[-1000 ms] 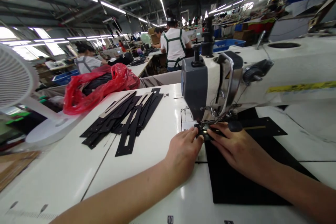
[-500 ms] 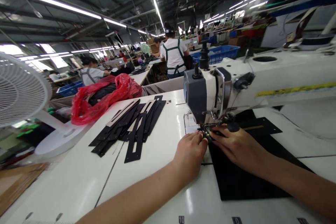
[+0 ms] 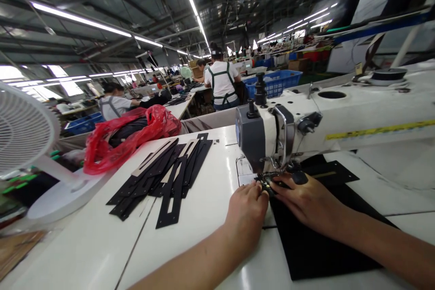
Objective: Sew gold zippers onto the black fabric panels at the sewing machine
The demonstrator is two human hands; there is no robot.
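Together, left hand [image 3: 248, 213], right hand [image 3: 311, 197], on black material [image 3: 312, 244], by sewing machine [image 3: 346, 115].

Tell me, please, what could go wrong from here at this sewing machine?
The left hand and right hand are close to the working end of the sewing machine, so a finger might get hurt. The right arm passes over the black sheet, so it could perhaps drag it askew.

A white fan [image 3: 27, 131] stands at left, a blue basket [image 3: 277, 84] near a co-worker [image 3: 220, 79] beyond
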